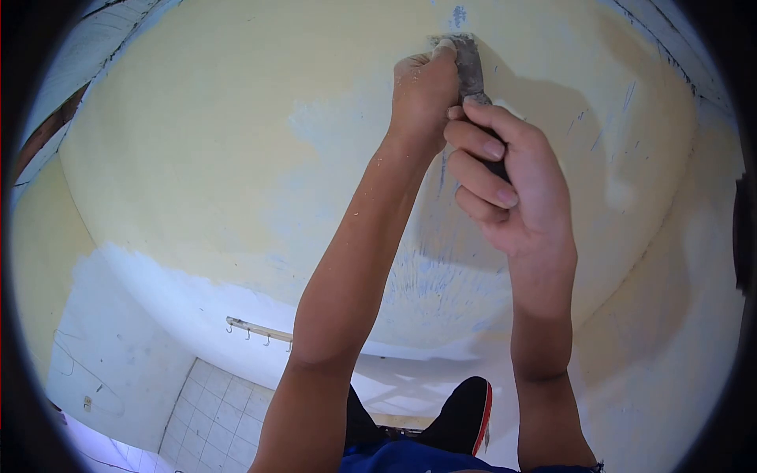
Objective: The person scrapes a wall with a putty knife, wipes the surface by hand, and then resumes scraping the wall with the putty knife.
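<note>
A putty knife (470, 69) with a grey, paint-smeared metal blade is held up against the yellow wall (197, 118). My right hand (520, 169) is closed round its dark handle, thumb pointing up toward the blade. At the left side of the blade, my left hand (426, 91) is closed, with its thumb on the metal near the upper edge. Its other fingers are mostly hidden behind. Small pale flakes cling to my left hand and forearm. Just above the blade, a bluish bare patch (460, 16) shows through the paint.
Scraped bluish streaks (430, 284) mark the wall below my hands. A hook rail (260, 329) is fixed lower down on the left. My dark shoe (473, 402) with a red edge shows at the bottom, and floor tiles (213, 410) lie far below.
</note>
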`<move>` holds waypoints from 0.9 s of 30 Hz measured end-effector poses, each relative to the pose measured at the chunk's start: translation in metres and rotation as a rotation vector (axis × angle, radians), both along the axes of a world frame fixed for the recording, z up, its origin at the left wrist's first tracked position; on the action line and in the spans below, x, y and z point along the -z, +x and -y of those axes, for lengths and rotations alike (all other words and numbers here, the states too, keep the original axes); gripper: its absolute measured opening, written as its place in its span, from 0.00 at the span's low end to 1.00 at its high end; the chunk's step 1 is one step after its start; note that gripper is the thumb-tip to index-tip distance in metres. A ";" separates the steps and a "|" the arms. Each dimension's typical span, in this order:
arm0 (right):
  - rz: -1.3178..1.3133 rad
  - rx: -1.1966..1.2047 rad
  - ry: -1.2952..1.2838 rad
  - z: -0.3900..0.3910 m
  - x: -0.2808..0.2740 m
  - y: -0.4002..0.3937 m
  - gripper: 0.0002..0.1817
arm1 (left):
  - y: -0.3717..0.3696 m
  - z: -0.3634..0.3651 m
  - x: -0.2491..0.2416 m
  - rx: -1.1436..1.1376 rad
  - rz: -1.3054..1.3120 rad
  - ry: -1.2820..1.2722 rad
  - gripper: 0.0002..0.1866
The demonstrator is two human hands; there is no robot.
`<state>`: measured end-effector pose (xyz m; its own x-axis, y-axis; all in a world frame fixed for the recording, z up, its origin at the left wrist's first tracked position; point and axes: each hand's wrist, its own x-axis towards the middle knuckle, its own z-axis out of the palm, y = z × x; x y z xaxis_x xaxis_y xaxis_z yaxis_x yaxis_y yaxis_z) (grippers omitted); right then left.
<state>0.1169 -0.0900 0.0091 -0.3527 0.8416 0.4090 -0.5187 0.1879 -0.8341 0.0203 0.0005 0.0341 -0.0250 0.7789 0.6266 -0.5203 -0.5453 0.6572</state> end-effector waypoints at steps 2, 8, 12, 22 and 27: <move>-0.001 0.067 -0.020 -0.002 0.010 -0.001 0.11 | 0.000 -0.005 0.007 -0.073 -0.095 0.011 0.18; 0.014 0.022 -0.016 -0.006 0.002 0.004 0.10 | -0.002 -0.007 -0.001 -0.114 -0.135 0.019 0.18; 0.001 0.001 0.023 -0.007 0.002 0.003 0.10 | -0.002 -0.006 -0.001 -0.047 -0.085 0.006 0.19; 0.028 0.024 0.018 -0.008 -0.006 0.003 0.10 | -0.003 -0.002 -0.009 -0.054 -0.084 -0.014 0.19; 0.008 0.057 -0.017 -0.004 0.006 0.001 0.11 | -0.002 -0.006 0.000 -0.110 -0.125 0.003 0.18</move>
